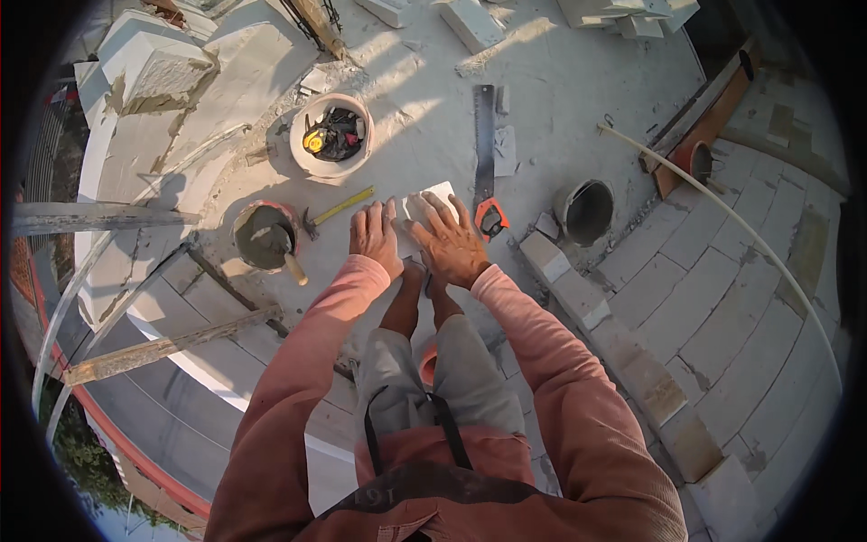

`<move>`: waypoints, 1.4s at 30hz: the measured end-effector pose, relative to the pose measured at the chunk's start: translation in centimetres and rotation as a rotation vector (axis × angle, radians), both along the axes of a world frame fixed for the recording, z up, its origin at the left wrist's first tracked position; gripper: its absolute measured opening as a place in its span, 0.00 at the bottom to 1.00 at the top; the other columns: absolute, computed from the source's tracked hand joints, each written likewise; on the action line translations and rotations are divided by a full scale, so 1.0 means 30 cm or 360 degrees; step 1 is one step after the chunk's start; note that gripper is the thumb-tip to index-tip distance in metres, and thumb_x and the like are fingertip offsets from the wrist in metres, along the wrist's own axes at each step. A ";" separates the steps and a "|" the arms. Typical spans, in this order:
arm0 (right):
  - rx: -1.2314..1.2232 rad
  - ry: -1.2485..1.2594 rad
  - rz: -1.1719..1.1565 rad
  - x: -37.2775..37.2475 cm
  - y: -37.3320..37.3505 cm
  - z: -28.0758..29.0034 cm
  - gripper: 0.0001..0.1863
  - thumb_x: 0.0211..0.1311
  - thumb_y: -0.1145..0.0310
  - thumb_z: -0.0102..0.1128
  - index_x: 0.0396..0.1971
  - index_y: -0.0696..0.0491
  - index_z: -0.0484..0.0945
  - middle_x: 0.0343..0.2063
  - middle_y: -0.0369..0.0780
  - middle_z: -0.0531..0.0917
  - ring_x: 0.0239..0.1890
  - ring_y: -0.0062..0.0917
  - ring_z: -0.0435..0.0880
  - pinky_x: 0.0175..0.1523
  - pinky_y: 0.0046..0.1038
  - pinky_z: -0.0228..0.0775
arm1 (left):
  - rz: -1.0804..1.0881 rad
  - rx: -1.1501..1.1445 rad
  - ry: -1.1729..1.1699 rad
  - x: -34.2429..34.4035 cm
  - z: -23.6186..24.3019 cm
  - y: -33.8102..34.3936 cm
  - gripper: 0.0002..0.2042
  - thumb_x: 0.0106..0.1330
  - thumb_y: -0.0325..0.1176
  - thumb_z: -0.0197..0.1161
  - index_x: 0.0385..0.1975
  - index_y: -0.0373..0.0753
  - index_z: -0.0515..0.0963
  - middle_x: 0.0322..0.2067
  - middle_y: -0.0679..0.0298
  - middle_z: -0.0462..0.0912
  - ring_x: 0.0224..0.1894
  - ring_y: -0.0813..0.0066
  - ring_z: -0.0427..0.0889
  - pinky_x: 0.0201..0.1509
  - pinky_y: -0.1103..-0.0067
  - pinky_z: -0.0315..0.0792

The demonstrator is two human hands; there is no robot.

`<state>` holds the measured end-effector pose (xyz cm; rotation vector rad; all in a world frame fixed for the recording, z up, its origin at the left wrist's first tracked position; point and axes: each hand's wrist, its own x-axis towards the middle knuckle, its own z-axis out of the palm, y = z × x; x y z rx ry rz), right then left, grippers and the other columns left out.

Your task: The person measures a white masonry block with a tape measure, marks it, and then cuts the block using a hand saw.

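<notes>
A small white block (441,192) lies in front of me at the centre. My right hand (449,237) rests on it with fingers spread across its face. My left hand (375,237) is just left of it, fingers apart and slightly bent; whether it touches the block I cannot tell. A yellow-handled hammer (348,204) lies beyond my left hand. A handsaw (484,135) with an orange handle (490,217) lies right of the block. A bucket (257,230) with grey mix and a trowel stands at left, and a dark-lined bucket (585,213) at right.
A tool bucket (307,158) stands farther back. Stacked blocks (158,68) are at upper left, more (623,14) at upper right. Timber pieces (163,348) cross the left side. A row of blocks (573,294) and a pale curved pipe (704,179) run along the right.
</notes>
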<state>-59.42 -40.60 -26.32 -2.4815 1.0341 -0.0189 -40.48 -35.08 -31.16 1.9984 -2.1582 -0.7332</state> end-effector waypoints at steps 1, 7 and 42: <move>-0.0089 0.0010 -0.0219 -0.052 0.039 -0.063 0.31 0.56 0.60 0.71 0.61 0.45 0.74 0.70 0.43 0.68 0.74 0.41 0.64 0.75 0.52 0.53 | 0.0055 0.0069 -0.0001 -0.013 -0.053 -0.018 0.45 0.47 0.33 0.71 0.70 0.31 0.63 0.63 0.47 0.66 0.62 0.45 0.66 0.72 0.56 0.58; 0.0822 0.0053 -0.1714 -0.541 0.295 -0.594 0.30 0.61 0.60 0.69 0.61 0.56 0.73 0.60 0.52 0.78 0.61 0.52 0.76 0.66 0.47 0.68 | 0.0346 0.0312 0.0010 -0.092 -0.324 -0.055 0.61 0.40 0.45 0.85 0.74 0.35 0.52 0.62 0.47 0.64 0.65 0.45 0.61 0.75 0.55 0.55; 0.0529 -0.1613 -0.2013 -0.730 0.334 -0.565 0.22 0.65 0.70 0.70 0.57 0.57 0.76 0.31 0.31 0.81 0.25 0.11 0.74 0.29 0.18 0.65 | 0.0091 0.0285 -0.0173 -0.224 -1.208 -1.202 0.46 0.68 0.77 0.39 0.59 0.38 0.83 0.57 0.45 0.84 0.64 0.46 0.79 0.72 0.60 0.64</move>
